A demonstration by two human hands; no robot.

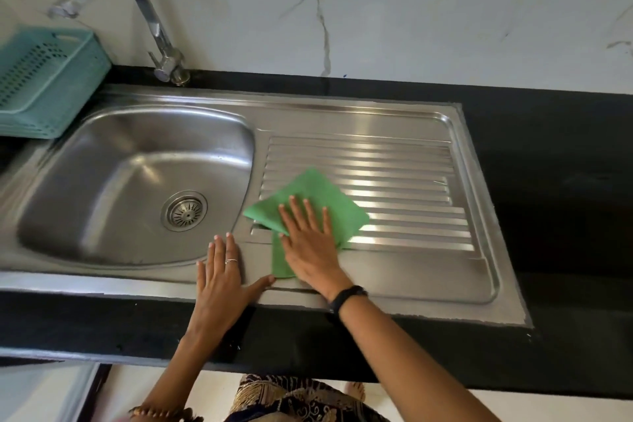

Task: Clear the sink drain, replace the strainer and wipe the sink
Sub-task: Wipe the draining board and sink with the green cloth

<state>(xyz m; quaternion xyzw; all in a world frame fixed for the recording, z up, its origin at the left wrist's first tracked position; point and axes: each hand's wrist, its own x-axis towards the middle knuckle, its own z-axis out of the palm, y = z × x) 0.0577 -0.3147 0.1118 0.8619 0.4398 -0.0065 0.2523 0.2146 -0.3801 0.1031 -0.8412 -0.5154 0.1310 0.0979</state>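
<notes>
A stainless steel sink [102, 271] sits in a black counter, its basin on the left and a ribbed drainboard [404, 178] on the right. A round metal strainer [185, 211] sits in the drain hole at the basin's bottom. A green cloth [308, 192] lies on the drainboard's near left corner. My right hand [310, 243] presses flat on the cloth, fingers spread. My left hand [222, 276] rests flat on the steel rim between basin and drainboard, holding nothing, thumb reaching toward the cloth's near edge.
A chrome tap [150, 20] rises at the back of the basin, its spout pointing left. A teal plastic basket [44, 82] stands at the basin's back left corner. Black counter [548, 181] extends right of the sink. A marble wall is behind.
</notes>
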